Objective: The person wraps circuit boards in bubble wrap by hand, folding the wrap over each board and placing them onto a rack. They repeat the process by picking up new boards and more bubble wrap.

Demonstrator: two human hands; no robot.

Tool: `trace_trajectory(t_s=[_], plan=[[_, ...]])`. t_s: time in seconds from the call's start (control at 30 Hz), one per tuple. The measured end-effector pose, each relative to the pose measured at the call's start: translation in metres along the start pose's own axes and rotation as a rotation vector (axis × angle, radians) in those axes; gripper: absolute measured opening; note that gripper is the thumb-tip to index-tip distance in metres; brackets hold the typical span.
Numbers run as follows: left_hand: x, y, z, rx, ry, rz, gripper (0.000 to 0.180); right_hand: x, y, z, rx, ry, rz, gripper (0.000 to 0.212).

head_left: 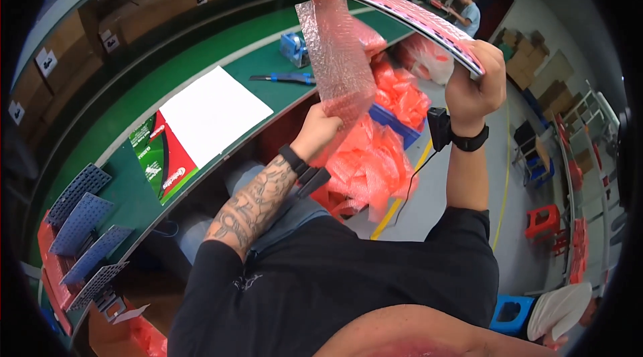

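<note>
My right hand [477,86], raised at the upper right, grips the near end of a long flat panel [402,12]. Pink bubble wrap covers its upper face, and its edge shows dark and white layers. From the panel's far left end hangs a strip of pink bubble wrap [338,49]. Lower down, my left hand [320,130] is closed on this strip, thumb on top. Below and beyond it lies a heap of pink bubble wrap [368,169], partly hidden by the strip and my arm.
On the green bench [127,186] lie a white sheet [218,112], a red-green printed package [161,156], a blue utility knife [288,78] and a blue tape dispenser [293,49]. Blue perforated panels [84,223] stand at left. A blue bin [395,126] holds bubble wrap. A person [469,15] works beyond.
</note>
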State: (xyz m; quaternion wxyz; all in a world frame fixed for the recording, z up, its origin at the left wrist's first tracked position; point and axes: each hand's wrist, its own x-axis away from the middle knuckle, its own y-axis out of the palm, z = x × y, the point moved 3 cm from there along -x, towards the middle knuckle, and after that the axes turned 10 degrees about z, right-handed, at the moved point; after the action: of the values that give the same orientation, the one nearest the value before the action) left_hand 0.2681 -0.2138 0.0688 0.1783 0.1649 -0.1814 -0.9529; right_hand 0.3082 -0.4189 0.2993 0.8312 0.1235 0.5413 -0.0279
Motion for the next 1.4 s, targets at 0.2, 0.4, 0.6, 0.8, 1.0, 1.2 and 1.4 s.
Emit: trace_trajectory(t_s=[0.2,0.4,0.6,0.8,1.0,1.2,1.4], plan=[[0.063,-0.016,0.07,0.263,-0.186,0.098,0.06,-0.037,0.075,-0.02,-0.103,0.071,-0.079,0.02],[0.116,-0.041,0.11,0.354,-0.097,0.219,0.06,-0.072,0.191,-0.071,-0.347,0.121,-0.301,0.023],[0.141,-0.1,0.122,0.358,-0.077,0.368,0.058,-0.05,0.286,-0.137,-0.521,0.004,-0.409,0.028],[0.156,-0.166,0.131,0.483,-0.135,0.481,0.058,-0.009,0.342,-0.197,-0.635,-0.014,-0.483,0.028],[0.161,-0.212,0.107,0.495,-0.105,0.616,0.053,0.051,0.352,-0.235,-0.748,-0.139,-0.332,0.024],[0.174,-0.222,0.084,0.561,-0.202,0.674,0.044,0.124,0.314,-0.276,-0.709,-0.159,-0.499,0.03],[0.186,-0.225,0.074,0.5,-0.273,0.733,0.038,0.151,0.272,-0.3,-0.653,-0.155,-0.842,0.036]])
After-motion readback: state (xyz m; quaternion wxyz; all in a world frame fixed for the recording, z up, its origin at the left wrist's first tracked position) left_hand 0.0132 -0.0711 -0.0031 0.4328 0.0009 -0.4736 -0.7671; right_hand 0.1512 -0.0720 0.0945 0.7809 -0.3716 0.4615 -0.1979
